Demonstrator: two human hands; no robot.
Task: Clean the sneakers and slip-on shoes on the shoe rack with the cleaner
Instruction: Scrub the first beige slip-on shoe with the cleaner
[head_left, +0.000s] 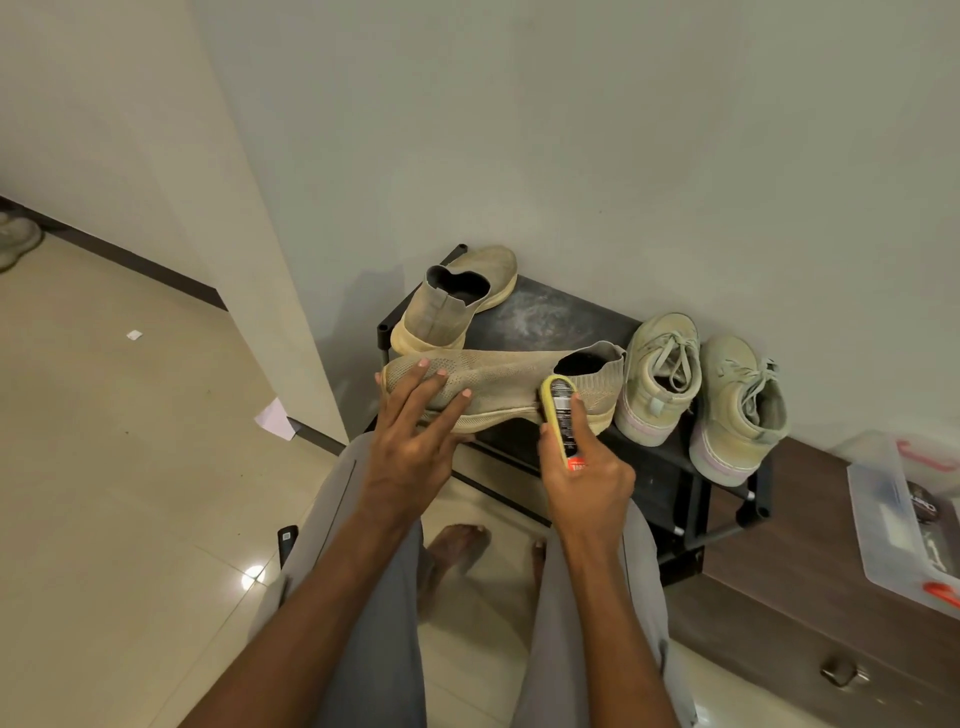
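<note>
A beige knit slip-on shoe lies on its side along the front of the black shoe rack. My left hand holds its toe end, fingers spread over the upper and thumb under the sole. My right hand grips a yellow-edged cleaner applicator and presses its tip against the shoe's side near the heel. The second slip-on stands on the rack at the back left. Two pale green lace-up sneakers stand on the rack's right end.
A white wall rises right behind the rack. A brown cabinet at the right bears a clear plastic box. The floor is glossy tile with paper scraps. My knees and bare feet sit before the rack.
</note>
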